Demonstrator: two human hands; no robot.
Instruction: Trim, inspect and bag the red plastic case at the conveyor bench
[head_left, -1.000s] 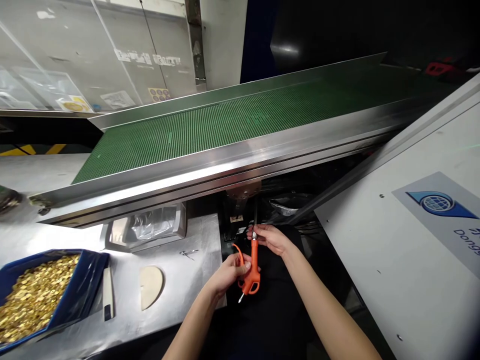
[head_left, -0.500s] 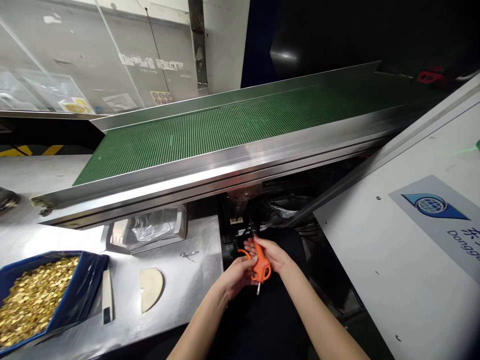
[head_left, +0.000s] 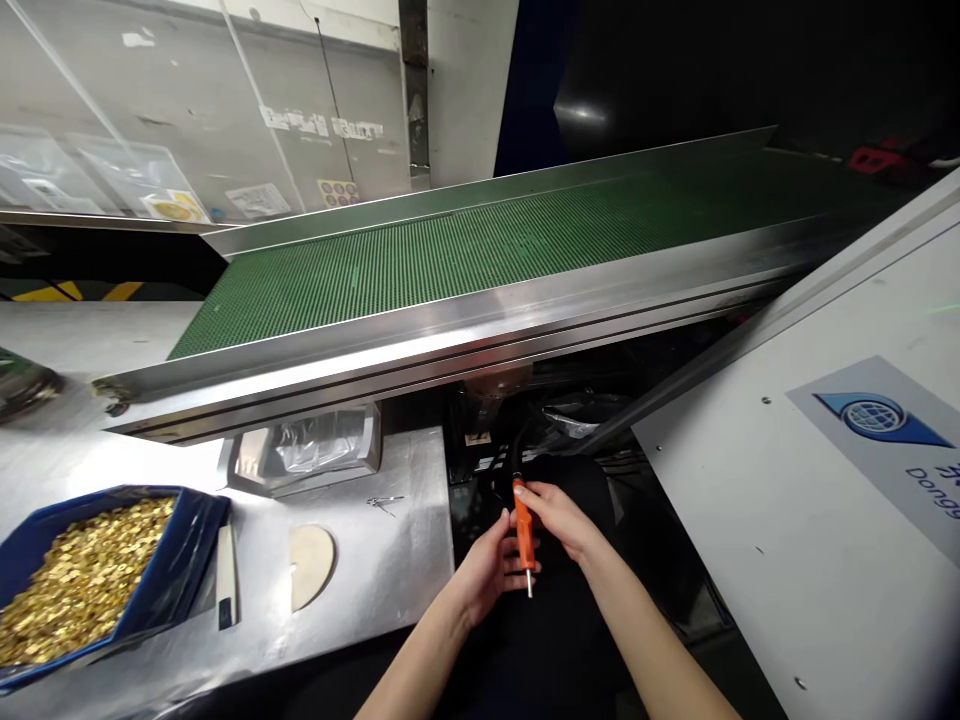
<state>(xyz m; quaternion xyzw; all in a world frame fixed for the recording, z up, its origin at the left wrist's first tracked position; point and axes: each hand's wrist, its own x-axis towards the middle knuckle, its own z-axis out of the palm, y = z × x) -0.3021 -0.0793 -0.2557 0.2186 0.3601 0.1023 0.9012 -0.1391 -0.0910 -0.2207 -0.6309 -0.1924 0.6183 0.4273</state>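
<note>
An orange air blow gun [head_left: 524,532] points nozzle-down over my lap, its black hose leading up under the conveyor. My right hand [head_left: 561,516] is closed around its upper end near the hose, thumb on top. Just left of the gun, my left hand [head_left: 486,570] is open, thumb up and fingers stretched behind the gun body. Whether those fingertips touch it, I cannot tell. The short metal nozzle shows below the orange body.
A green conveyor belt [head_left: 420,262] with metal sides crosses ahead. On the metal table [head_left: 375,580] are a blue bin [head_left: 142,600] of small gold-coloured parts, a half-round beige piece [head_left: 312,567], a knife-like tool [head_left: 226,577], tweezers-like metal pieces [head_left: 384,502] and a clear-lined tray [head_left: 307,450]. A white machine panel [head_left: 720,500] stands right.
My left hand has let go of the air gun and its fingers have opened. The gun has turned edge-on, its trigger side hidden now. The view has shifted slightly left.
</note>
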